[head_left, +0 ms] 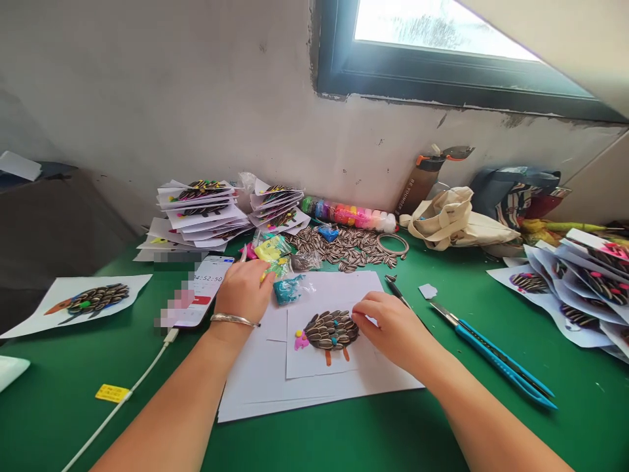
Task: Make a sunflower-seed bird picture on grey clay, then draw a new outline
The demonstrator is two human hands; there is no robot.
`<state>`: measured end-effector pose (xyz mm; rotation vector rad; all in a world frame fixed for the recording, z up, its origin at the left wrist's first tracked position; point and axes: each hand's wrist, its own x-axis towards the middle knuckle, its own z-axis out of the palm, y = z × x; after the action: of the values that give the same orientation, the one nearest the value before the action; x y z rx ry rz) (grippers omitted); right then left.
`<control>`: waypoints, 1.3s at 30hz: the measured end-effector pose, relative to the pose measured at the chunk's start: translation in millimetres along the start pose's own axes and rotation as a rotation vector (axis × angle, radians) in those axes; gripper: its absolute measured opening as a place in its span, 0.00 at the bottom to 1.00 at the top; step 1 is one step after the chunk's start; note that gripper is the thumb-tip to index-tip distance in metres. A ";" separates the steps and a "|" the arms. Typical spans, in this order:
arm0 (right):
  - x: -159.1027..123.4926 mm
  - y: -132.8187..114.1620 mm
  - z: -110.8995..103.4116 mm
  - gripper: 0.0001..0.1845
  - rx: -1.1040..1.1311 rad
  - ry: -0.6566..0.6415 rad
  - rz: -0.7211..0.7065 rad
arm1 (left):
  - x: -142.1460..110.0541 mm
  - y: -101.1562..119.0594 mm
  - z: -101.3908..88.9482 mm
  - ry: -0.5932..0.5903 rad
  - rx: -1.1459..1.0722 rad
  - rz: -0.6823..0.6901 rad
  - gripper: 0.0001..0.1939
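My left hand (246, 288), a bangle on its wrist, reaches to the small clay packets behind the paper. Its thumb and forefinger close on a packet of yellow clay (273, 250); the other fingers are mostly hidden. A packet of teal clay (289, 290) lies just right of it. My right hand (388, 321) is pinched at the right edge of a sunflower-seed picture (330, 331); what its fingertips hold, if anything, is hidden. The picture shows a seed-covered body with teal dots, a pink and yellow head and brown legs. It rests on white paper sheets (255, 387).
Loose sunflower seeds (339, 246) lie behind the paper, before a tube of coloured clay (348, 215). Blue tweezers (496, 354) and a black pen (397, 288) are at right. Stacked seed pictures (201, 213) stand behind a phone (204, 292); its cable (118, 406) runs forward.
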<state>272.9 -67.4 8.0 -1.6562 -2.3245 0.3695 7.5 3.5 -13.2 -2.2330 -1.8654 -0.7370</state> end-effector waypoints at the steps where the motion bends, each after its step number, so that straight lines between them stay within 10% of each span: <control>1: -0.4 -0.4 -0.1 0.13 -0.002 -0.003 0.003 | 1.4 -4.4 0.8 0.001 0.016 -0.030 0.15; 7: -1.2 -1.5 -1.6 0.13 -0.014 0.005 -0.015 | 5.5 -19.3 13.6 -0.201 0.050 -0.052 0.20; 22: -0.1 1.8 2.3 0.13 0.004 0.054 -0.026 | 2.4 3.1 -9.1 -0.007 -0.173 -0.228 0.18; 27: -0.1 2.0 3.3 0.13 0.016 0.073 -0.028 | -2.6 17.4 -19.1 -0.148 -0.455 -0.325 0.20; 39: -0.5 3.3 5.9 0.13 0.054 0.072 -0.028 | -4.2 3.1 3.0 -0.080 -0.207 0.058 0.18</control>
<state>273.8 -67.2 1.3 -1.5836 -2.2632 0.3575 10.8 0.4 -17.1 -2.4648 -1.8251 -0.8801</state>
